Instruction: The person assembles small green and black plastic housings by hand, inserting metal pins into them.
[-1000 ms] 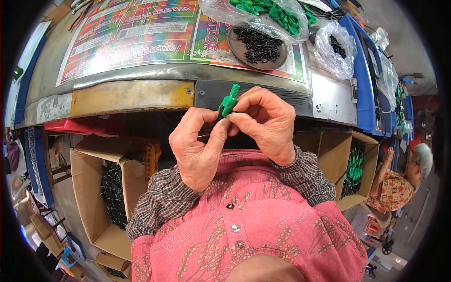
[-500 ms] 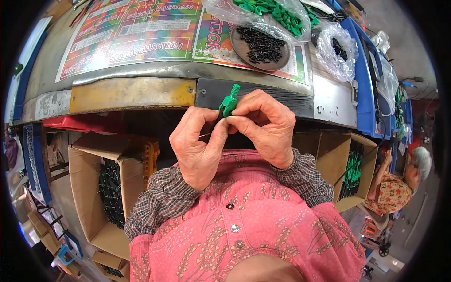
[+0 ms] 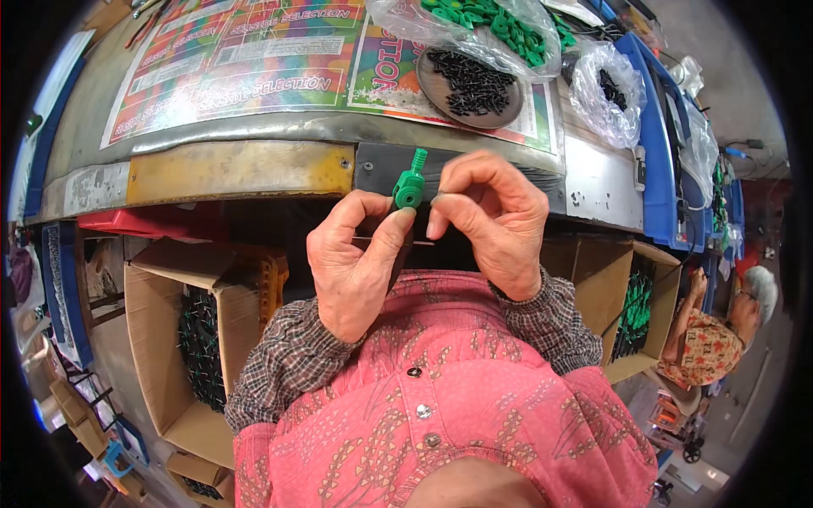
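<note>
Pinching a small green plastic fitting [image 3: 410, 186] between thumb and forefinger, the left hand [image 3: 356, 267] holds it upright just below the near edge of the table [image 3: 237, 169], ribbed stem pointing up, round eyelet facing the camera. The right hand [image 3: 491, 220] sits just beside it, fingers curled, thumb and forefinger tips pressed together close to the fitting's right side; whether something tiny is gripped between them cannot be told. Both hands are raised in front of the chest, above a pink patterned shirt with checked cuffs. On the table: a colourful printed sheet [image 3: 246, 59], a round dark dish [image 3: 470, 85] heaped with small black parts, a clear bag of green parts [image 3: 491, 25] partly over its far side, another clear bag with black parts [image 3: 605, 89] to the right. Below the table, left, an open cardboard box [image 3: 161, 339] holding dark pieces; right, another box [image 3: 635, 313] with green pieces. Another person [image 3: 720, 330] sits far right.
</note>
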Tool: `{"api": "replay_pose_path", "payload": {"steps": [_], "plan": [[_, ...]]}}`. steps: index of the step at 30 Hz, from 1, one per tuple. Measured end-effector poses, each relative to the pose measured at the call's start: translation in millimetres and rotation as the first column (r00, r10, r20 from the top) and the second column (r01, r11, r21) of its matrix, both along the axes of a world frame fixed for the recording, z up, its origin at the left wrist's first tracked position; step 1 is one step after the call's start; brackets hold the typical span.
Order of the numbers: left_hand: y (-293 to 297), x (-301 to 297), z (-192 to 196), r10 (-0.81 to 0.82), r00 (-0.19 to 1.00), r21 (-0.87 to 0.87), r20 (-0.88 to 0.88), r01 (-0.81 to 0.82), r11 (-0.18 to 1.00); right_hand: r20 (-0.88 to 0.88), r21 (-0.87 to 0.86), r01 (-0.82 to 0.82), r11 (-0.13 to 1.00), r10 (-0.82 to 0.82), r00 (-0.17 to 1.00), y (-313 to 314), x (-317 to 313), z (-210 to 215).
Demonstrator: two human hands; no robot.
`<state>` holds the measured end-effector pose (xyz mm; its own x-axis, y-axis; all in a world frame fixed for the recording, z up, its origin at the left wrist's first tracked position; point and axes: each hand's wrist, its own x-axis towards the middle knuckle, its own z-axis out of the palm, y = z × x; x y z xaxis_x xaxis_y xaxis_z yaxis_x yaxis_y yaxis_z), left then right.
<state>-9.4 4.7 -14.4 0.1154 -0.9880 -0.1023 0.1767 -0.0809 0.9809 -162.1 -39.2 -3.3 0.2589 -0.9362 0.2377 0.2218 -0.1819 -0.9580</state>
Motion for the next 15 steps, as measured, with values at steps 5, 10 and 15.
{"api": "replay_pose_path", "payload": {"steps": [5,10,15], "plan": [[1.7,2.1,3.0,-0.093,0.995,0.026,-0.043,0.094,0.995,0.014,-0.009,0.031,0.999,-0.031,0.999,-12.0,-0.2,10.9],[1.8,0.0,3.7,-0.143,0.988,0.025,-0.059,0.145,0.989,0.091,0.149,-0.093,0.985,0.080,0.993,-14.1,3.6,9.7],[2.7,-0.1,4.2,-0.144,0.984,0.026,-0.101,0.147,0.989,0.113,0.129,-0.038,0.991,0.024,0.993,-10.0,9.5,7.5]]}}
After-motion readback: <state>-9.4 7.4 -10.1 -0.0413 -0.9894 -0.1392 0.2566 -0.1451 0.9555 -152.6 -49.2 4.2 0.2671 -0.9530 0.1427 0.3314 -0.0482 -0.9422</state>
